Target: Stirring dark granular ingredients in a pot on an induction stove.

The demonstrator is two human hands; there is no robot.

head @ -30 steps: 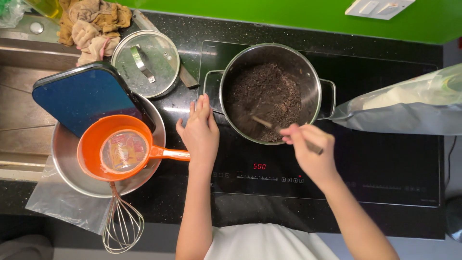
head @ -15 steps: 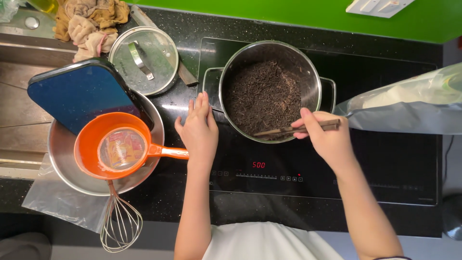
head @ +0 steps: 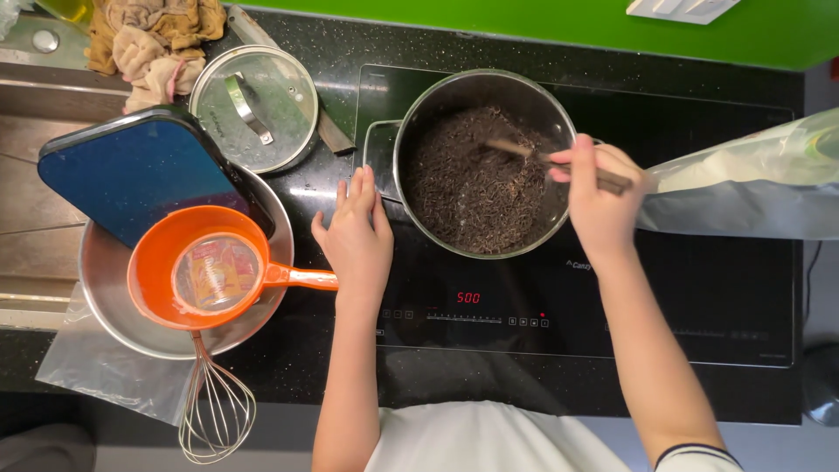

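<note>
- Pot point(head: 411, 131): steel, set on the far left part of the black hob point(head: 699, 297); filled with dark, shredded contents point(head: 472, 192). A side handle is seen at its left.
- Right hand point(head: 599, 197): fingers clenched around a wooden stick point(head: 516, 150), held over the pot's right rim. The stick's far end is sunk in the dark contents; its near end is seen just past the knuckles.
- Left hand point(head: 354, 240): laid flat on the hob just left of the pot, fingers released and stretched towards the pot's handle; nothing is grasped. Whether the fingertips touch the handle cannot be told.
- Hob: a red lit display is shown near the front edge, between the two forearms.
- Glass lid point(head: 253, 109): laid on the counter left of the pot, metal handle upward.
- Steel bowl point(head: 105, 297): placed at the left, near the counter's front edge. An orange saucepan point(head: 175, 236) is set inside it, handle pointed right towards the left hand; a small clear cup point(head: 217, 275) is held within the saucepan.
- Blue tray point(head: 131, 170): leaned over the bowl's far rim.
- Whisk point(head: 214, 411): laid at the near edge, handle tucked under the bowl.
- Cloths point(head: 149, 39): bunched at the far left corner.
- Plastic bag point(head: 752, 188): laid at the right, just beside the right hand.
</note>
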